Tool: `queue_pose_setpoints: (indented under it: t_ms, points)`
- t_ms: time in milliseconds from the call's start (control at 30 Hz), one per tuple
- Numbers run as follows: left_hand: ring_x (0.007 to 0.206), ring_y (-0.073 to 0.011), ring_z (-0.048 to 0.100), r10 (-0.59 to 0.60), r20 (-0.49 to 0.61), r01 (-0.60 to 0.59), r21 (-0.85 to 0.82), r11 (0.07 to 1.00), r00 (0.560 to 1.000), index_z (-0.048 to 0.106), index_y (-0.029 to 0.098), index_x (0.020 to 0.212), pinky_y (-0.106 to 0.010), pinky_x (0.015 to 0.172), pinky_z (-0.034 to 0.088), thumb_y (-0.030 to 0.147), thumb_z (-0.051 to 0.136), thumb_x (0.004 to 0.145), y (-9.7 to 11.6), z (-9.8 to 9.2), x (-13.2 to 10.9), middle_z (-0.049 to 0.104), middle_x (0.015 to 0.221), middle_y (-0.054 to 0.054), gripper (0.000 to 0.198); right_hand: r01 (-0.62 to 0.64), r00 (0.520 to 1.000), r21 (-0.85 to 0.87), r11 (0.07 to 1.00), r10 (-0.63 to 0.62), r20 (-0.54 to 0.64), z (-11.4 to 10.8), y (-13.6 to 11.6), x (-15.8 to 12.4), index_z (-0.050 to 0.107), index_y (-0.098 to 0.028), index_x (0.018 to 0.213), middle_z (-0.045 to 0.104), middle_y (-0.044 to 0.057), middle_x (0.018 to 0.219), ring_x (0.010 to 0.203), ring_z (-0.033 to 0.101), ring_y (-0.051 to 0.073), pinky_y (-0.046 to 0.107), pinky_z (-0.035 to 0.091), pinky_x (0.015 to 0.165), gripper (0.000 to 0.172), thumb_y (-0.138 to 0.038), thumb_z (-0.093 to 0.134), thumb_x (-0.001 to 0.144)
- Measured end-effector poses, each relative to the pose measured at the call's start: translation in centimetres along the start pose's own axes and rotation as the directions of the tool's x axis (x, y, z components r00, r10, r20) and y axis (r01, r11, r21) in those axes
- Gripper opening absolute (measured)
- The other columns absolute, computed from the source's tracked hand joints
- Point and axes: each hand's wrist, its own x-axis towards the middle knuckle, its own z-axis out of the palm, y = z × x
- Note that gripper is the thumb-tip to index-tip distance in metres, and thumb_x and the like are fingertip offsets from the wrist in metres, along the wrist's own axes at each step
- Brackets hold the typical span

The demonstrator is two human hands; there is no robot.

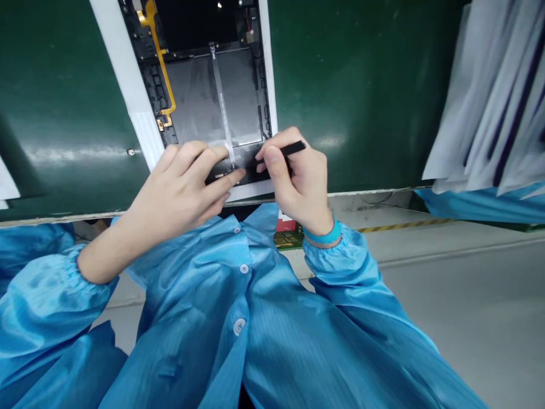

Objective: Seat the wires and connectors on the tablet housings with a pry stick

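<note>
An opened tablet-like device (193,96) lies on the bench in front of me, its dark inside facing up. A grey ribbon cable (221,102) runs down its middle, and an orange flex cable (164,74) follows its left side. My left hand (183,182) rests over the device's near left end, fingers spread, fingertips by the ribbon cable's lower end. In my right hand (300,176), at the near right corner, a slim black pen-shaped tool (293,148) is pinched between thumb and fingers. The tool's tip is hidden by the fingers.
White strips (114,51) border the device on the green bench top (361,85). White sheets (481,102) hang in a row at the right. The bench's front edge (374,190) runs just before my body. A blue sleeve (34,250) shows at the left.
</note>
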Motion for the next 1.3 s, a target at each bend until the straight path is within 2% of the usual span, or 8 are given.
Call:
queue_pose_setpoints:
  t_ms: [233,367,633,733,833,933,1100,1300]
  points:
    - [0.150,-0.0451,0.065,0.015,0.130,-0.006,-0.069,0.998,0.991,0.074,0.030,0.150,-0.077,0.118,0.057,0.039,0.053,0.119,-0.7,-1.6,0.6,0.069,0.160,-0.013,0.039,0.010,1.000,-0.002,1.000,-0.010,0.007,0.0,0.3,-0.3,0.071,-0.030,0.098,0.072,0.004,0.094,0.086,0.073,0.023,0.046,0.065,0.092,0.044,-0.062,0.050,0.119]
    - [0.154,-0.0405,0.064,-0.001,0.163,0.020,-0.116,0.993,0.987,0.076,0.033,0.144,-0.076,0.127,0.053,0.038,0.051,0.120,-0.9,-2.2,0.9,0.072,0.156,-0.008,0.036,0.025,0.999,0.007,1.000,-0.025,0.032,0.0,0.4,-0.3,0.072,-0.030,0.099,0.073,0.004,0.095,0.087,0.074,0.023,0.048,0.066,0.094,0.045,-0.063,0.049,0.119]
    - [0.156,-0.0352,0.063,0.014,0.244,0.005,-0.076,0.997,0.970,0.074,0.039,0.145,-0.069,0.130,0.053,0.038,0.042,0.122,-0.7,-2.7,1.9,0.073,0.152,-0.002,0.040,0.059,0.997,-0.019,0.998,-0.058,0.053,0.0,0.5,-0.3,0.071,-0.031,0.102,0.076,0.005,0.098,0.090,0.076,0.025,0.050,0.066,0.098,0.041,-0.060,0.048,0.119]
    - [0.156,-0.0373,0.062,0.046,0.223,-0.033,-0.059,0.998,0.974,0.076,0.034,0.145,-0.072,0.130,0.050,0.044,0.045,0.121,-1.3,-2.2,1.8,0.071,0.152,-0.005,0.040,0.055,0.996,-0.028,0.998,-0.054,0.065,0.0,0.4,-0.2,0.071,-0.031,0.102,0.076,0.005,0.098,0.090,0.075,0.025,0.052,0.066,0.099,0.043,-0.062,0.047,0.119]
    - [0.153,-0.0459,0.057,0.116,0.137,-0.111,-0.041,0.993,0.984,0.080,0.026,0.141,-0.083,0.124,0.044,0.055,0.053,0.117,-2.1,-1.6,1.6,0.068,0.155,-0.012,0.046,0.039,0.997,-0.023,0.999,-0.037,0.071,0.0,0.3,-0.2,0.072,-0.031,0.102,0.076,0.005,0.099,0.091,0.075,0.025,0.052,0.066,0.100,0.046,-0.065,0.046,0.119]
    - [0.155,-0.0484,0.052,0.129,0.067,-0.127,-0.039,0.991,0.989,0.084,0.029,0.136,-0.086,0.124,0.039,0.056,0.057,0.116,-2.6,-1.4,1.5,0.063,0.161,-0.012,0.043,0.028,0.997,-0.012,1.000,-0.027,0.065,-0.1,0.2,-0.2,0.071,-0.031,0.101,0.076,0.005,0.099,0.091,0.076,0.024,0.050,0.066,0.100,0.045,-0.065,0.047,0.119]
    - [0.166,-0.0496,0.039,0.104,0.065,-0.096,-0.118,0.988,0.992,0.086,0.023,0.130,-0.088,0.132,0.028,0.050,0.062,0.117,-2.7,-1.7,1.7,0.055,0.173,-0.012,0.038,0.040,0.996,-0.030,0.999,-0.037,0.087,-0.1,0.3,-0.2,0.070,-0.031,0.102,0.076,0.005,0.099,0.092,0.074,0.025,0.051,0.065,0.102,0.043,-0.063,0.047,0.119]
    - [0.173,-0.0522,0.033,0.133,0.110,-0.123,-0.094,0.988,0.985,0.085,0.024,0.132,-0.091,0.132,0.025,0.048,0.060,0.118,-3.0,-2.1,2.0,0.055,0.175,-0.011,0.037,0.108,0.989,-0.089,0.990,-0.099,0.106,0.0,0.7,0.1,0.069,-0.031,0.102,0.076,0.005,0.096,0.099,0.074,0.026,0.051,0.065,0.102,0.045,-0.064,0.044,0.119]
